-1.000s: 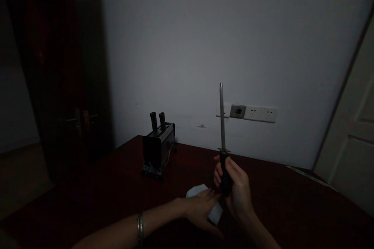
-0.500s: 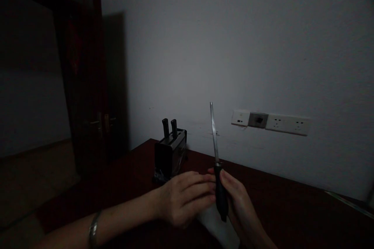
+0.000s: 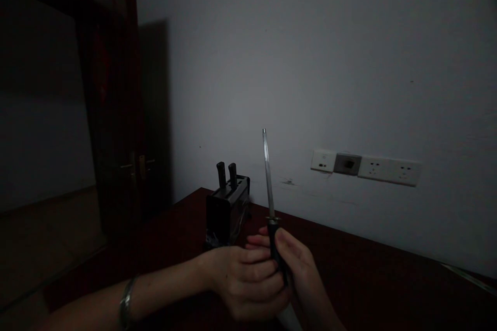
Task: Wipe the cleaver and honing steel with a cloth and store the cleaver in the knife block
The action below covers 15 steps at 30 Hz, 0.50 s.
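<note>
A honing steel (image 3: 268, 176) with a thin silver rod and a black handle stands nearly upright, tip up, leaning slightly left. My right hand (image 3: 301, 269) is closed around its handle, thumb along the near side just below the guard. My left hand (image 3: 252, 282), with a bracelet on the wrist, has its fingers curled over the handle's lower part and covers much of it. Below both hands shows part of a white cloth (image 3: 289, 318); what holds it is hidden. Behind my left hand is a dark knife block (image 3: 229, 209) with two black handles sticking up from it.
The dark red table (image 3: 349, 269) runs along a pale wall (image 3: 291, 62). Wall sockets (image 3: 390, 170) sit low on the wall to the right. At the table's right edge lies a thin pale strip (image 3: 466, 276). An open door (image 3: 116, 139) stands at the left.
The honing steel and my right hand have moved left. My left hand's fingers have gone from straighter beside the handle to curled over its lower part. The view has shifted slightly.
</note>
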Tool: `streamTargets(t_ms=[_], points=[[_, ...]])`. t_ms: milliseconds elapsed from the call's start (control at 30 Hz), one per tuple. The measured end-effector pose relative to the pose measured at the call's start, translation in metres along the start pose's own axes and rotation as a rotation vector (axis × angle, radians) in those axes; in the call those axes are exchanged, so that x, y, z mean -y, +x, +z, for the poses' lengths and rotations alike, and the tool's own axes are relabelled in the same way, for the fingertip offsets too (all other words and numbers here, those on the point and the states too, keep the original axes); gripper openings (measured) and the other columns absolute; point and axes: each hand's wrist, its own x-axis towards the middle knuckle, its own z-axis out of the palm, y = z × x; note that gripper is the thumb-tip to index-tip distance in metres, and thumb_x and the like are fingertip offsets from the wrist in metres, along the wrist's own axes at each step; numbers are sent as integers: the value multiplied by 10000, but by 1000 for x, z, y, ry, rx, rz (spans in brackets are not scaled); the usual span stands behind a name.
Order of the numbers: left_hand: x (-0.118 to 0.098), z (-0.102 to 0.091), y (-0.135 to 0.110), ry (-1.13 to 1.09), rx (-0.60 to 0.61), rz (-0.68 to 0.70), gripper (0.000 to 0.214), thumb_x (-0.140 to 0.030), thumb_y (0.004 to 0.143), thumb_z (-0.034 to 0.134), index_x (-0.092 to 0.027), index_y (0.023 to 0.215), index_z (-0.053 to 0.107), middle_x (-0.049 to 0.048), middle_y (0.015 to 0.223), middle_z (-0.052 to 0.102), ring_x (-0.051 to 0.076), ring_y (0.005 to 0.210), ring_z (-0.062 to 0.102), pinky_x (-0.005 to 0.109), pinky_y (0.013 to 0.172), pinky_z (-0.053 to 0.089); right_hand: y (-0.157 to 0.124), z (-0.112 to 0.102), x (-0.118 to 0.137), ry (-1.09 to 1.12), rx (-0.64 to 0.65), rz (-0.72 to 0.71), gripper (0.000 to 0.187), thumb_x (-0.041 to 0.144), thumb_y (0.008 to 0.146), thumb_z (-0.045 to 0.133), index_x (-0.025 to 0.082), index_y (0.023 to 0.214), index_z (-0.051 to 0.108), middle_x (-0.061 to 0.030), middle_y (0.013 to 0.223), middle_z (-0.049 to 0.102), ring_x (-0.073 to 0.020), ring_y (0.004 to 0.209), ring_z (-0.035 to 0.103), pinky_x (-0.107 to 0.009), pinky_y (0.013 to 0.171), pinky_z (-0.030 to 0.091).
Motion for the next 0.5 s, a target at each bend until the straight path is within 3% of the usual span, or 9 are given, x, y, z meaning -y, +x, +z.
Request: streamTargets(t_ms=[133, 200, 300, 400, 500], points=[[15, -21, 11, -188, 174, 71, 213, -228, 780, 470, -306, 803, 667, -21, 950, 678, 141, 945, 603, 202, 717, 542, 1, 8, 1, 34, 48, 22, 407, 502, 565, 723, 145, 746, 648, -109, 736, 714, -213, 678, 667, -317, 651, 502], [22, -39, 20, -111, 190, 138, 246, -193, 802, 451, -297, 798, 674, -34, 980, 673, 117, 999, 582, 167, 780, 523, 0, 12, 3, 54, 91, 35, 412, 511, 587, 707, 148, 774, 650, -107, 743, 714, -218, 686, 670, -329, 664, 500], [31, -65, 31, 117, 62, 188, 266, -194, 827, 429, -278, 812, 681, -42, 969, 679, 111, 983, 590, 174, 855, 496, -2, 17, 9, 72, 175, 33, 455, 532, 627, 669, 138, 855, 663, -135, 833, 710, -234, 737, 669, -364, 712, 492], [38, -88, 37, 160, -92, 166, 270, -199, 837, 415, -218, 819, 683, -10, 922, 693, 134, 957, 602, 202, 875, 492, -4, 21, 15, 96, 245, 23, 541, 588, 653, 611, 136, 944, 663, -151, 933, 691, -257, 855, 647, -394, 796, 463], [47, -107, 39, 92, -155, -120, 266, -169, 844, 423, -128, 1015, 624, 52, 983, 677, 143, 1029, 568, 211, 860, 503, -3, 19, 11, 61, 241, 35, 594, 623, 661, 574, 136, 992, 647, -143, 928, 692, -267, 897, 632, -409, 831, 435]])
